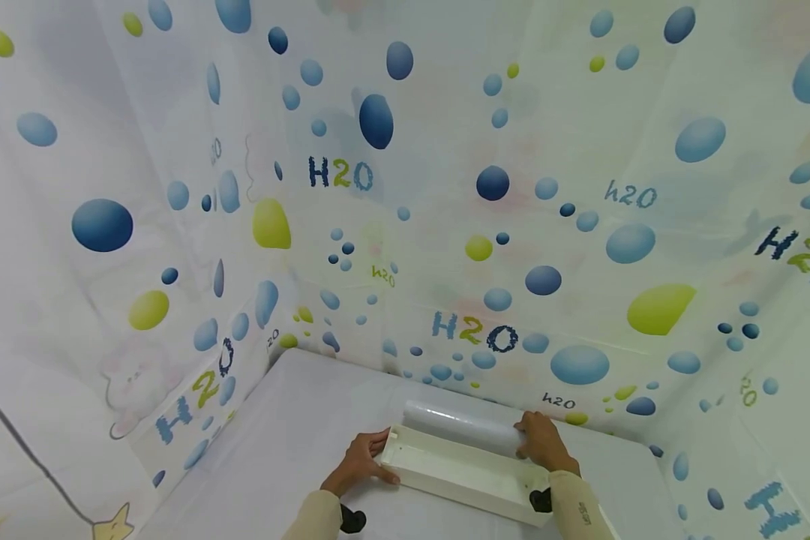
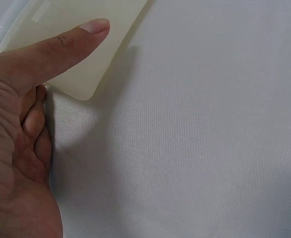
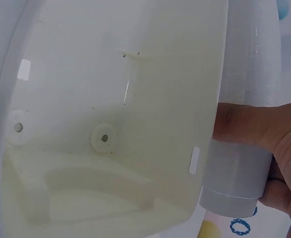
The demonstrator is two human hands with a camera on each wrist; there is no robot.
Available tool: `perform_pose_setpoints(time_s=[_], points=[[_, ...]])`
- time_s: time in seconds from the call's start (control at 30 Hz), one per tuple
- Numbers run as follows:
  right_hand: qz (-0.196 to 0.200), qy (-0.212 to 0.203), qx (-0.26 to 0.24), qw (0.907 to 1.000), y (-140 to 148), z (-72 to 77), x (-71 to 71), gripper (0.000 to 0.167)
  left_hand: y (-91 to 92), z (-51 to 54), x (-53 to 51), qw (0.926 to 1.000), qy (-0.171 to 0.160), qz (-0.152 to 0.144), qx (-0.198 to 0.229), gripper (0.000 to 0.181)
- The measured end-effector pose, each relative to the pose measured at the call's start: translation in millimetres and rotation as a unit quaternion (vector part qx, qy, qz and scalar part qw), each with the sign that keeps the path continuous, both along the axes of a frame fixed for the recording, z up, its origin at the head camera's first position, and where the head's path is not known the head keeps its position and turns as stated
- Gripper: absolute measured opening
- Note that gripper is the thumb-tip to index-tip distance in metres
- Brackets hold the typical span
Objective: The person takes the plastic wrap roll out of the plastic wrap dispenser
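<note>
A long, cream plastic box (image 1: 455, 469), open at the top, lies on the white surface in the head view. My left hand (image 1: 359, 463) grips its left end, thumb along the outer wall (image 2: 110, 44) in the left wrist view. Right behind the box lies a roll of clear plastic film (image 1: 455, 422). My right hand (image 1: 543, 441) holds that roll near its right end, the thumb across it and fingers on the far side. In the right wrist view the box interior (image 3: 170, 94) shows round holes and a curved rib, and the roll (image 3: 235, 168) runs alongside its wall.
The white tabletop (image 1: 297, 420) ends at a back wall and side walls of white sheeting (image 1: 432, 240) printed with blue and green drops and H2O lettering. The back wall stands close behind the roll. Black wrist straps (image 1: 352, 519) show at both sleeves.
</note>
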State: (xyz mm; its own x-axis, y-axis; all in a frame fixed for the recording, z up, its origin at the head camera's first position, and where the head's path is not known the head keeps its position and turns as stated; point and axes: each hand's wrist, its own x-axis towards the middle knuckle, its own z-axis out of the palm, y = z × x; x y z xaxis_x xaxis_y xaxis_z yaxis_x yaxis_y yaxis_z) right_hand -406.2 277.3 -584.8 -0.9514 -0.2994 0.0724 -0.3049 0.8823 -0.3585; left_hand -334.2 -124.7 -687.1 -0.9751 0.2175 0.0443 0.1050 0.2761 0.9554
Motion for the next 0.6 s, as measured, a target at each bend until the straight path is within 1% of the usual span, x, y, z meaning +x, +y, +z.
perform_pose_setpoints(time_s=[0.13,0.17,0.2,0.23,0.33,0.37,0.4,0.47,0.53,0.57,0.6], points=[[0.003,0.002,0.004,1.0000,0.4,-2.3,-1.8,0.052,-1.1,2.0,1.4,1.0000,0.002,-0.005,-0.001,0.116],[0.005,0.004,0.005,1.0000,0.6,-2.9,-2.1,0.052,-1.1,3.2,2.4,0.9999,0.010,-0.009,-0.004,0.115],[0.009,0.006,0.006,0.9999,0.8,-3.0,-2.3,0.052,-1.2,4.4,3.2,0.9999,0.005,-0.010,0.000,0.115],[0.011,0.006,0.006,0.9999,0.8,-3.2,-2.4,0.052,-1.5,5.2,3.9,0.9999,0.007,-0.012,-0.003,0.114],[0.013,0.008,0.006,0.9999,0.9,-4.3,-3.7,0.052,-1.4,7.4,5.2,0.9997,0.017,-0.013,-0.010,0.113],[0.016,0.010,0.008,0.9998,0.7,-4.5,-4.3,0.052,-1.2,7.2,5.1,0.9997,0.018,-0.013,-0.012,0.113],[0.016,0.010,0.008,0.9998,0.6,-4.6,-4.8,0.052,-1.2,6.9,4.9,0.9999,0.009,-0.010,-0.009,0.113],[0.013,0.006,0.009,0.9999,0.5,-5.1,-6.1,0.052,-0.9,6.2,5.2,0.9998,0.014,-0.010,-0.009,0.112],[0.012,0.002,0.011,0.9999,0.2,-4.4,-6.6,0.053,-0.8,4.8,4.9,0.9999,0.009,-0.009,-0.005,0.112],[0.010,0.000,0.012,0.9999,-0.1,-4.0,-6.7,0.053,-0.9,4.3,4.7,1.0000,0.000,-0.007,0.000,0.112],[0.006,-0.004,0.011,0.9999,-0.2,-4.3,-7.0,0.053,-0.8,3.9,4.6,0.9999,0.007,-0.010,0.000,0.112]])
